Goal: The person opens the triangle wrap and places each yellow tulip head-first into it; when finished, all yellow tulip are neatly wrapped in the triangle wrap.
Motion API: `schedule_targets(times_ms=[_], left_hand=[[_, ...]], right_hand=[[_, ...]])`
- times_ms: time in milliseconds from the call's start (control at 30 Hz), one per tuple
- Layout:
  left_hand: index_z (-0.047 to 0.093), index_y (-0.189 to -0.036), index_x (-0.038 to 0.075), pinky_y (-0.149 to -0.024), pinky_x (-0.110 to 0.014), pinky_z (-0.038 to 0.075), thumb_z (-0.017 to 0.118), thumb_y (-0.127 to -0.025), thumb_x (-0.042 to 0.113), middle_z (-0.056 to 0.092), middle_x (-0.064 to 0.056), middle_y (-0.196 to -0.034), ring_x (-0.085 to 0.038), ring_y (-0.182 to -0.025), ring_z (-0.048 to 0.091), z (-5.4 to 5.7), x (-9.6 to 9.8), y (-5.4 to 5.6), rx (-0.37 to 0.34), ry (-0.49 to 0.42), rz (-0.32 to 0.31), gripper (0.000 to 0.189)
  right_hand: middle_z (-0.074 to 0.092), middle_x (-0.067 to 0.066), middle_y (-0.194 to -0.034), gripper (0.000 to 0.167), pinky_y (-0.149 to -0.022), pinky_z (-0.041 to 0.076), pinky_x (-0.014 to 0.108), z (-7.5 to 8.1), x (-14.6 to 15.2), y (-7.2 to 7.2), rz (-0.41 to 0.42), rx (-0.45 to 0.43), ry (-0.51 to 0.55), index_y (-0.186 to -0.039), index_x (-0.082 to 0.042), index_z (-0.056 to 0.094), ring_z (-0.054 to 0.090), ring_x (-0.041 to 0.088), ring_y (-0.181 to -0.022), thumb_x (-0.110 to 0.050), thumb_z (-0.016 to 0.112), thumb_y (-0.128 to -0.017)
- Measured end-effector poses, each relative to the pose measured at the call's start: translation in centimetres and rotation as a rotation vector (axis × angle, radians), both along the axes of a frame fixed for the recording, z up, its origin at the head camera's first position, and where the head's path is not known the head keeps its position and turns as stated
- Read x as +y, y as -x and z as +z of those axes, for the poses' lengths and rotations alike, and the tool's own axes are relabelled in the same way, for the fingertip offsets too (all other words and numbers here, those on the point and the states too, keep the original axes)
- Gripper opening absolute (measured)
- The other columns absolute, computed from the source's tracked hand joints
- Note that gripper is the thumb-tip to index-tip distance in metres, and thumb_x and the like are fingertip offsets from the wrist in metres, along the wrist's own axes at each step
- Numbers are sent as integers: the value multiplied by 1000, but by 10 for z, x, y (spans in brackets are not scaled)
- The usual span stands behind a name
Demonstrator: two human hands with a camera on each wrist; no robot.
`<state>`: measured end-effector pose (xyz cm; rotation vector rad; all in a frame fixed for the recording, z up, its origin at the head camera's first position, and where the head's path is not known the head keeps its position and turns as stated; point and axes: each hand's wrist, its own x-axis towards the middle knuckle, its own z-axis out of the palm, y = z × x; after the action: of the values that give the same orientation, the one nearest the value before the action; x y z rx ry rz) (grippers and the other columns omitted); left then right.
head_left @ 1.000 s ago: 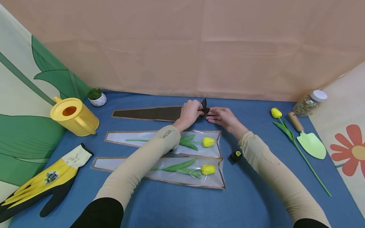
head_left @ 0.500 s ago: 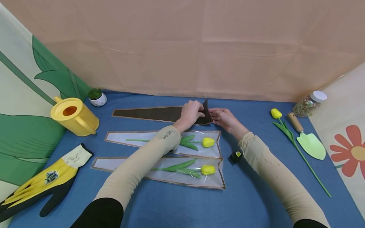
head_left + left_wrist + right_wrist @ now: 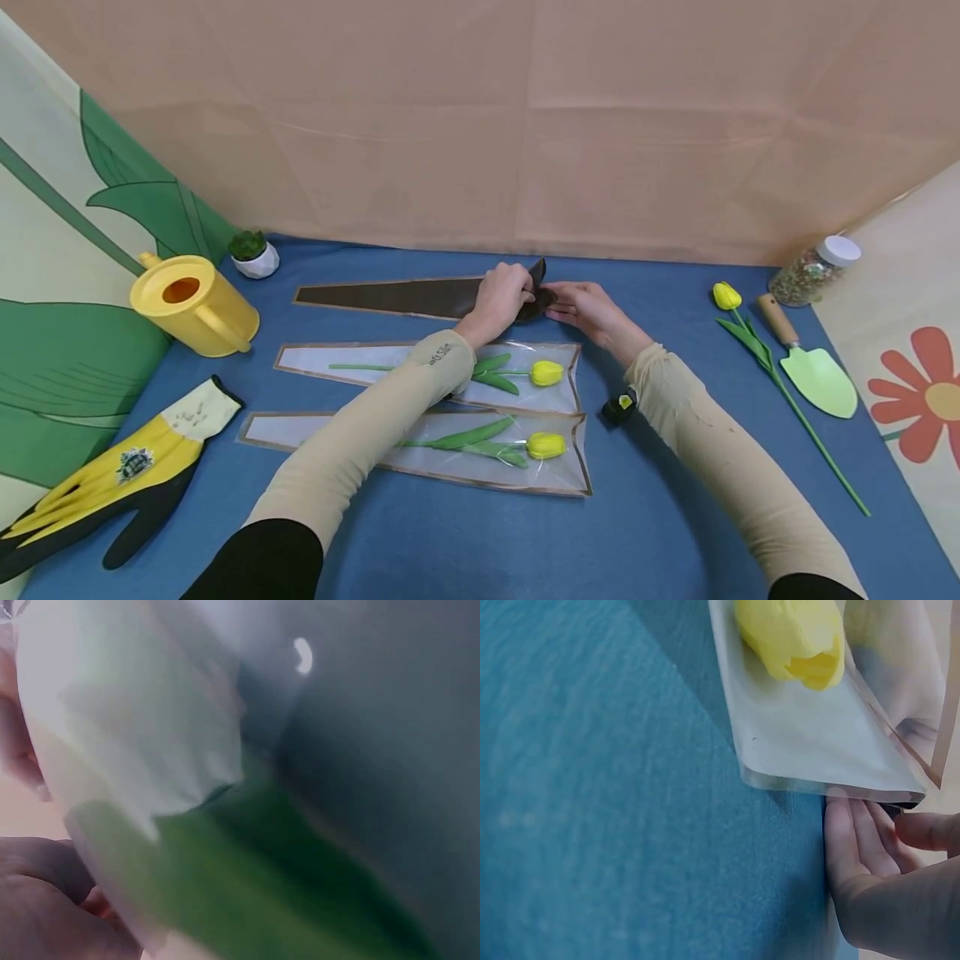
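Observation:
A long, tapered dark brown flower sleeve point(image 3: 390, 296) lies at the back of the table, its wide mouth bunched and curled up at the right. My left hand point(image 3: 498, 300) grips it near that mouth, fingers bent over it. From the right, my right hand point(image 3: 592, 317) pinches the mouth's edge; thumb and fingers point(image 3: 847, 832) meet at a dark edge in the right wrist view. Nearer me lie two clear, brown-edged sleeves, a middle one point(image 3: 303, 358) and a front one point(image 3: 281, 429), each holding a yellow tulip. A blurred green leaf point(image 3: 247, 877) fills much of the left wrist view.
To the left are a yellow watering can point(image 3: 198, 308), a small potted succulent point(image 3: 257, 257) and a yellow-black glove point(image 3: 127, 475). On the right lie a loose yellow tulip point(image 3: 780, 375) and a trowel point(image 3: 817, 379), with a white-lidded jar point(image 3: 806, 275) behind.
The dark sleeve's mouth was bunched, spread flatter half a second ago, and is now curled up again between my hands. Both hands stay in nearly the same place.

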<state>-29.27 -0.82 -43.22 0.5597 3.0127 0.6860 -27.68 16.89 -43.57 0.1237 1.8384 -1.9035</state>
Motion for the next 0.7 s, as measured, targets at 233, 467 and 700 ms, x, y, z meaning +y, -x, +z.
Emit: schedule_targets(times_ms=[233, 467, 700], left_hand=[[85, -98, 8, -79, -33, 60, 78, -100, 17, 80, -6, -98, -21, -89, 75, -1, -5, 0, -1, -38, 0, 12], [84, -102, 7, -83, -34, 60, 77, -101, 13, 80, -7, -100, -22, -90, 75, 0, -6, 0, 1, -56, -22, 9], [82, -97, 7, -82, -36, 59, 77, -101, 12, 78, -7, -95, -22, -87, 73, 0, -8, -1, -5, -39, -5, 7]], right_hand=[[47, 27, -159, 46, -115, 45, 39, -2, 1, 1, -28, -37, 33, -159, 6, 43, 56, 30, -134, -11, 36, -117], [46, 27, -160, 47, -116, 45, 38, -3, 6, 0, -33, -43, 57, -161, 6, 39, 55, 32, -139, -11, 34, -118], [44, 27, -163, 47, -118, 42, 38, -2, 15, -5, -16, -33, 93, -161, 8, 38, 45, 38, -149, -11, 32, -119]])
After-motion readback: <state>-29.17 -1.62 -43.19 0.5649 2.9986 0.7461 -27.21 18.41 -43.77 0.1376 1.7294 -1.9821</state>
